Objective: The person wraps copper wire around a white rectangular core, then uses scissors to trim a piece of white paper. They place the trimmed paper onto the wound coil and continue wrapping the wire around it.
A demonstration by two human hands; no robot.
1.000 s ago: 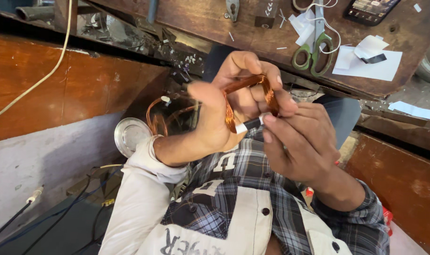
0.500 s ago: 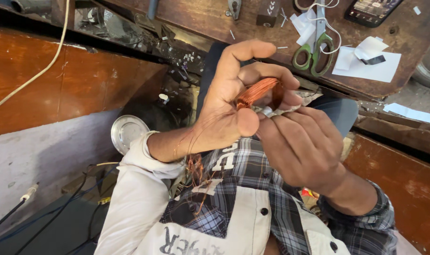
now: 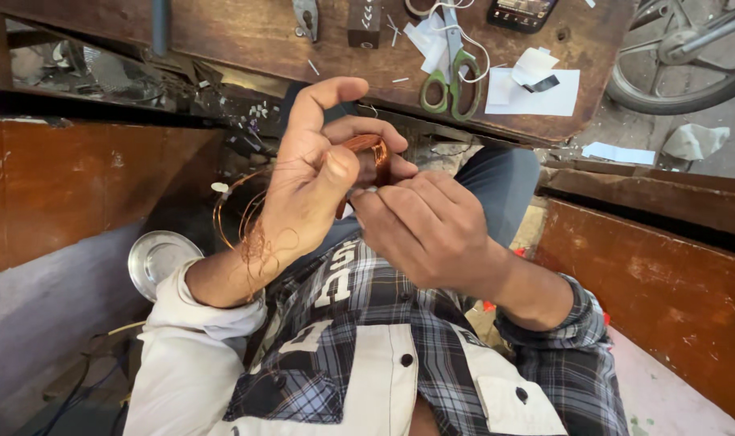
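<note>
The left hand (image 3: 303,194) is raised in front of the person's chest, and its grip is narrow: the thumb and the middle fingers press together on a small coil of copper wire (image 3: 366,152), while the index finger stands up straight and free above it. The coil shows only in part, as a reddish-brown bundle between the fingertips, just above the thumb. The right hand (image 3: 432,230) comes from the other side and meets the left one; its fingers are curled close, and the tips pinch something small and pale at the lower edge of the coil, but I cannot tell exactly what this piece is. So both hands touch the coil, the left one holding it and the right one working at its edge. From the coil, loose thin wire strands (image 3: 242,218) hang down in loops behind the left wrist and over the forearm. Below the left arm, a round metal lid (image 3: 153,258) lies on the floor. Further away, beyond the hands, there is a wooden tabletop (image 3: 246,36). On it lie scissors with green handles (image 3: 450,77), some pieces of white paper (image 3: 545,85), a phone (image 3: 521,12) and pliers (image 3: 307,16), all well apart from the hands. In the far right corner a wheel (image 3: 682,48) is visible.
</note>
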